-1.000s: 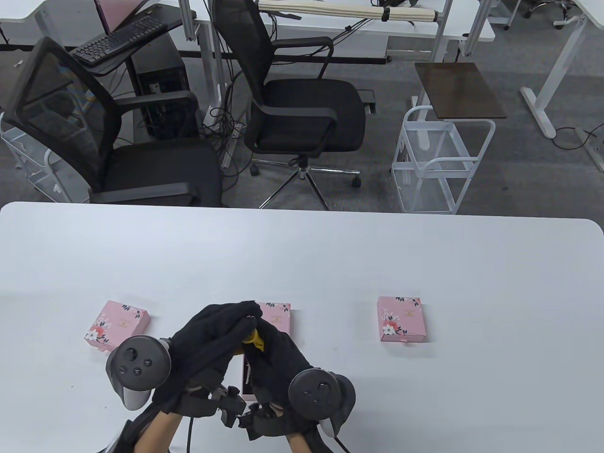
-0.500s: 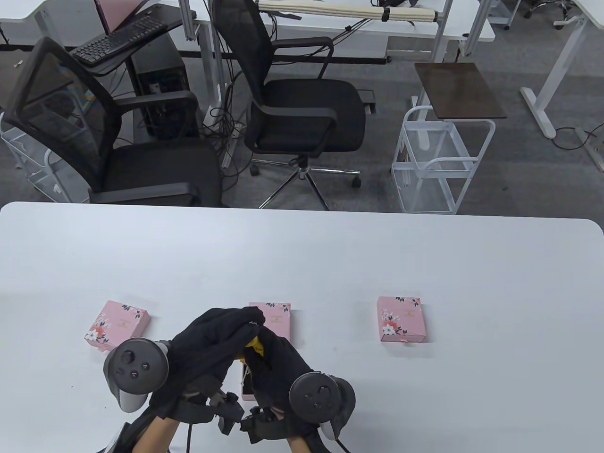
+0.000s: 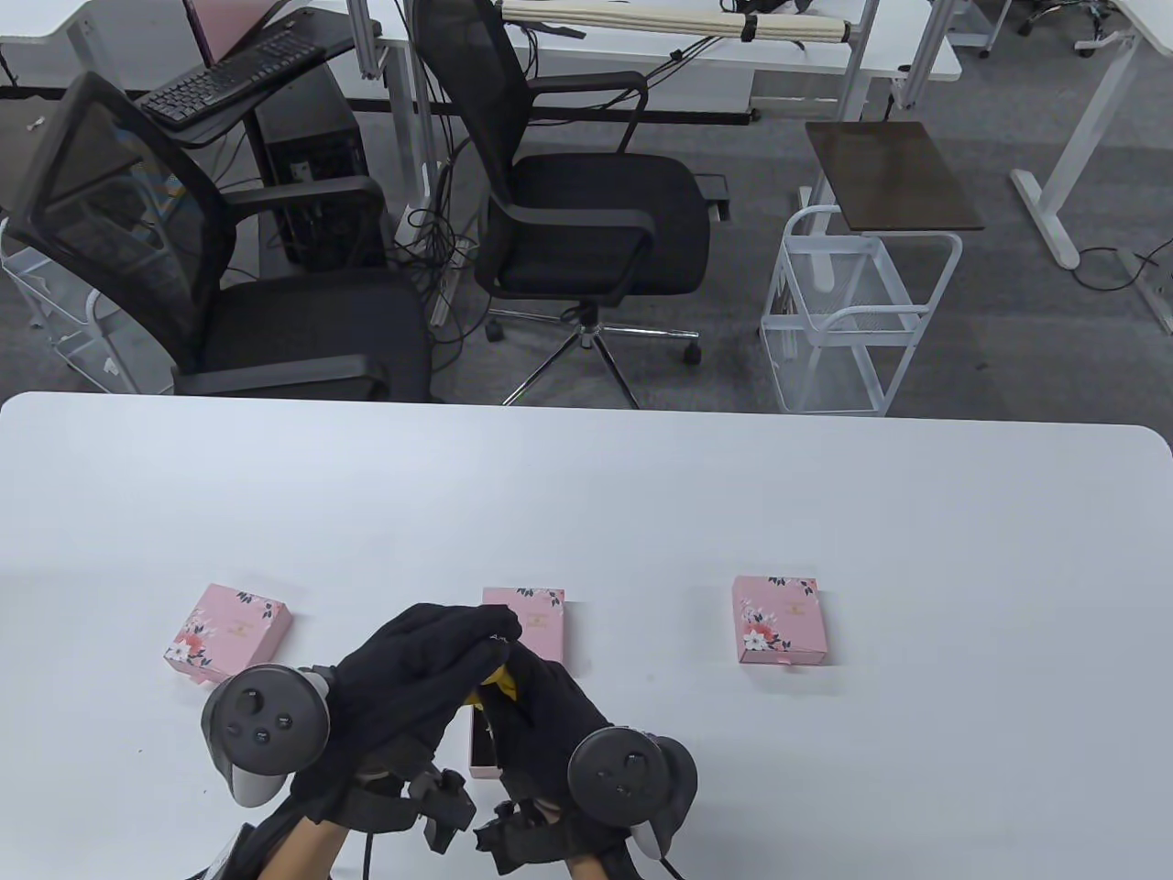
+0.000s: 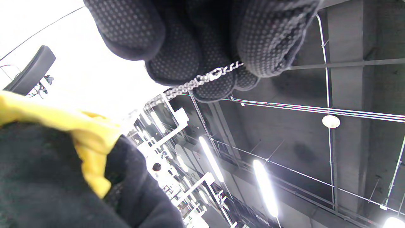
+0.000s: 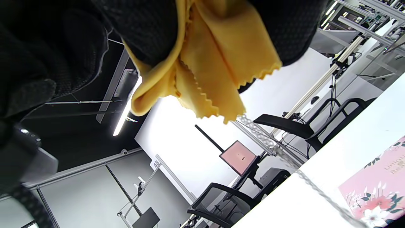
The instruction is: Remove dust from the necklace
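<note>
The left hand (image 3: pixel 417 669) pinches the necklace (image 4: pixel 202 79), its chain running slantwise to the yellow cloth (image 5: pixel 208 63) gripped by the right hand (image 3: pixel 541 715). Beneath both hands lies an opened pink box (image 3: pixel 527 619); its contents are hidden.

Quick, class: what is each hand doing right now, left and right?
Left hand: fingers pinch the silver necklace chain.
Right hand: fingers grip the yellow cloth.
</note>
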A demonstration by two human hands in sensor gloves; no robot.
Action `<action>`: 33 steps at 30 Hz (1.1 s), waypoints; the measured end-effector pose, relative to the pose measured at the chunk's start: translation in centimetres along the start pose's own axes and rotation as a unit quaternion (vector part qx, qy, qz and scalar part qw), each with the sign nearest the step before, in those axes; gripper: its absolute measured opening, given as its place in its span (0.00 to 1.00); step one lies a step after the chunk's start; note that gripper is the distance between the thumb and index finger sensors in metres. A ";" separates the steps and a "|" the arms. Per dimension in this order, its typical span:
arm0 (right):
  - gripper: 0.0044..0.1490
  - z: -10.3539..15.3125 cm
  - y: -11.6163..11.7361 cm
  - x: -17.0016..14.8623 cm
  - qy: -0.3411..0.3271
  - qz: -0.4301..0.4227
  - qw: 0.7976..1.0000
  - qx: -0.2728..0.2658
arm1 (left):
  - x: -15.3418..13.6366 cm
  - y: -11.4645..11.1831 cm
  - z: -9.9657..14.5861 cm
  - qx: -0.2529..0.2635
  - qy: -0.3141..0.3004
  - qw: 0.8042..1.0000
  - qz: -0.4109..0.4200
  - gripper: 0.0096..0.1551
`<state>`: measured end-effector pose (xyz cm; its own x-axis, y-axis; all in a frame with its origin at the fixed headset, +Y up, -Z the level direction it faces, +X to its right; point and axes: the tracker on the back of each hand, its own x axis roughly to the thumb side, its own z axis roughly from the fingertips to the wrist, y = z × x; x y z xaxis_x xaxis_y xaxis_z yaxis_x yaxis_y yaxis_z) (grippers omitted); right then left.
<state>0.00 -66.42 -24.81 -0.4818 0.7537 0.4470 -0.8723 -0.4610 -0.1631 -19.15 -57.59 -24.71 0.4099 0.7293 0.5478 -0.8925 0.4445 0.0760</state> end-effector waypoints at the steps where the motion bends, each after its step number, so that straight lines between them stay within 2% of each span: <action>1: 0.25 0.0 0.0 0.0 -0.002 0.007 1.000 -0.002 | 0.1 0.0 0.1 0.000 -0.001 1.000 0.002 0.19; 9: 0.25 0.1 0.1 0.2 -0.012 0.023 1.000 0.005 | 0.3 0.2 0.3 0.003 -0.009 1.000 -0.002 0.18; 19: 0.26 -0.1 0.1 -0.8 0.023 0.005 1.000 0.011 | 0.1 0.5 0.0 0.008 -0.006 1.000 0.008 0.18; 33: 0.25 0.1 0.5 -0.6 0.013 0.020 0.999 0.025 | 0.3 0.7 0.1 0.010 -0.010 1.000 0.015 0.18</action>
<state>-0.12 -67.17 -25.12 -0.5191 0.7452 0.4185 -0.8472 -0.5134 -0.1367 -19.64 -57.12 -24.39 0.3787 0.7318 0.5667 -0.9084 0.4110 0.0763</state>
